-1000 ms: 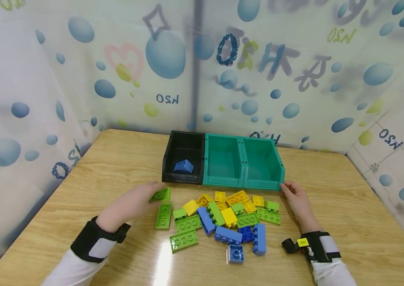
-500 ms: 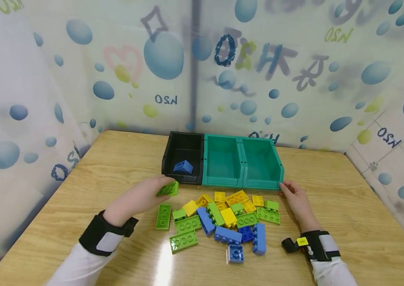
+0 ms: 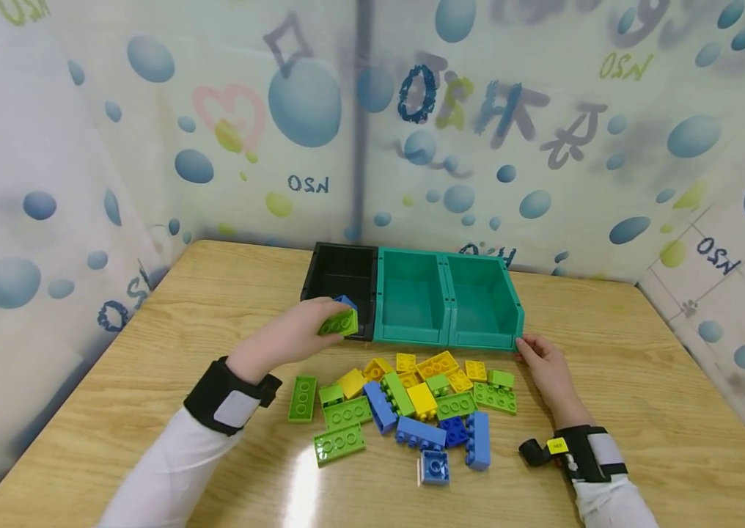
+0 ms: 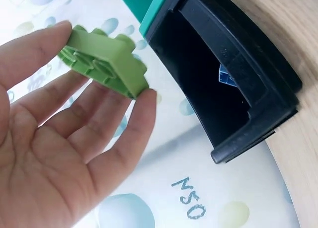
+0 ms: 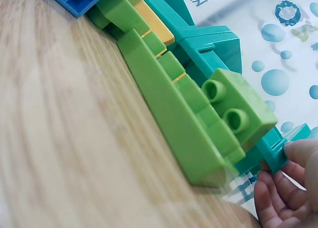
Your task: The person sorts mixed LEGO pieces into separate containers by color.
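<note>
My left hand [image 3: 290, 334] holds a green toy brick [image 3: 341, 323] between thumb and fingertips, over the front of the black bin [image 3: 346, 261]. In the left wrist view the green brick [image 4: 107, 59] is tilted, its hollow underside partly toward the palm. A blue brick [image 4: 227, 76] lies inside the black bin [image 4: 233, 49]; in the head view the hand hides most of it. My right hand [image 3: 547, 374] pinches the front right corner of the right teal bin [image 3: 487, 341]. The right wrist view shows thumb and fingers of the right hand [image 5: 288, 181] at that teal corner.
Before the bins lies a loose group of green, yellow and blue bricks, among them a yellow brick [image 3: 421, 402], a blue brick [image 3: 421, 434] and a green brick [image 3: 339, 444]. A middle teal bin [image 3: 412, 338] joins the black and right bins. A printed curtain [image 3: 247, 205] hangs behind the table.
My left hand has lifted the green brick from the left of the group and carried it right and forward to the black bin. The right hand stays at the bin corner.
</note>
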`<action>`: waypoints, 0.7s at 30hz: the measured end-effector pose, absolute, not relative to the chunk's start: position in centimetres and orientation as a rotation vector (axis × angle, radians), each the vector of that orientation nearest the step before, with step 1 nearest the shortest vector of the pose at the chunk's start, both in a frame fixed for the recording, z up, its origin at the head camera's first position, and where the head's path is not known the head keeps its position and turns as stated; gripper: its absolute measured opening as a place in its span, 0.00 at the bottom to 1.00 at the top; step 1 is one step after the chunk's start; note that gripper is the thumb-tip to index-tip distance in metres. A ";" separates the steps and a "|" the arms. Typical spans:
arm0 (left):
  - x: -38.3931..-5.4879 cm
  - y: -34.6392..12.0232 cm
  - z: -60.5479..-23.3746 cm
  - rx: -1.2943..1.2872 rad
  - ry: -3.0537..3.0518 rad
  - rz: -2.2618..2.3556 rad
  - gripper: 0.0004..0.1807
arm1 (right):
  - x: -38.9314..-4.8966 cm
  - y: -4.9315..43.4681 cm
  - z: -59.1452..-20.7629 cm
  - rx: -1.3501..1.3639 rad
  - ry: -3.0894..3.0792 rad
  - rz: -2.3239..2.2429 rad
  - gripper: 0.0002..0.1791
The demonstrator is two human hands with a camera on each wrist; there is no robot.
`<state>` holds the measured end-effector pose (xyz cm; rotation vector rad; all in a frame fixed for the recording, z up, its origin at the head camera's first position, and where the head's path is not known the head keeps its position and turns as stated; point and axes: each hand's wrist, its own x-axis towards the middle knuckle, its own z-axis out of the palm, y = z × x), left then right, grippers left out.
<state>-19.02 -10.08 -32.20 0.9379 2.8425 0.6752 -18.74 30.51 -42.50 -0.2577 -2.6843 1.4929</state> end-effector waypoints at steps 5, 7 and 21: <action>-20.5 -9.0 -32.1 0.937 2.873 0.690 0.24 | -18.7 30.4 -42.4 -0.276 -2.680 1.484 0.25; -21.0 -8.5 -32.1 0.939 2.878 0.691 0.24 | -18.7 30.4 -42.4 -0.279 -2.673 1.492 0.25; -23.4 -4.3 -33.1 0.970 2.862 0.778 0.24 | -18.7 30.5 -42.4 -0.253 -2.665 1.506 0.25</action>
